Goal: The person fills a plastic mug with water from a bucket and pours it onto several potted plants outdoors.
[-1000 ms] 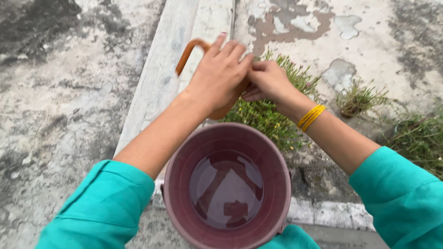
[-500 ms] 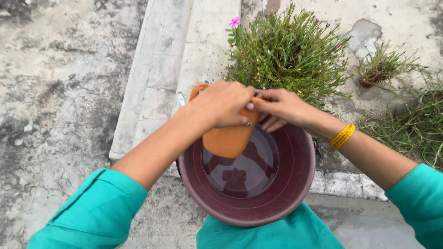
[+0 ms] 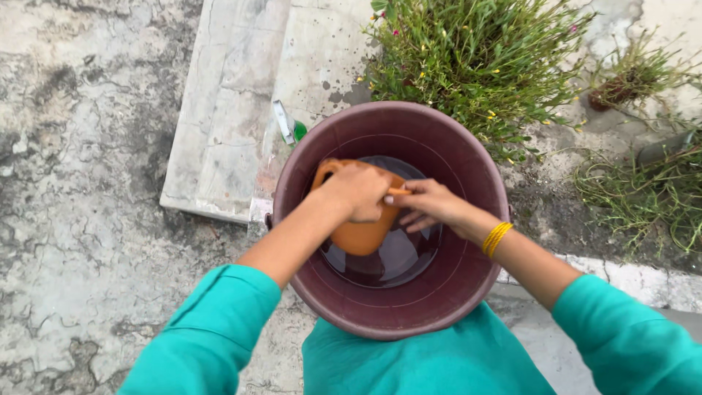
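We see the left hand (image 3: 356, 192) wrapped over the top of an orange mug (image 3: 362, 232), fingers clamped on its rim and upper wall, so most of the mug mouth is hidden under the hand. The mug sits inside the maroon bucket (image 3: 333, 132), low over the dark water (image 3: 398, 257); we can't tell whether its base touches the water or dips in. Its handle (image 3: 325, 169) loops out at the upper left, partly covered by the left wrist. The right hand (image 3: 431, 207) is just beside, thumb and forefinger pinched on the mug's right rim edge, other fingers curled underneath and hard to make out against the water. Yellow bangles (image 3: 496, 238) ring the right wrist. Both arms wear teal sleeves (image 3: 212, 333), cut off at the bottom edge, and teal cloth covers the bucket's near rim from below. Behind the bucket is a green plant (image 3: 475, 58) with small yellow and pink flowers, its top cut off by the frame. A small green and white object (image 3: 287, 126) lies on the concrete slab (image 3: 227, 110) just left of the bucket; too small to identify. Thinner weeds (image 3: 636, 190) straggle at right over the cracked ground (image 3: 80, 183).
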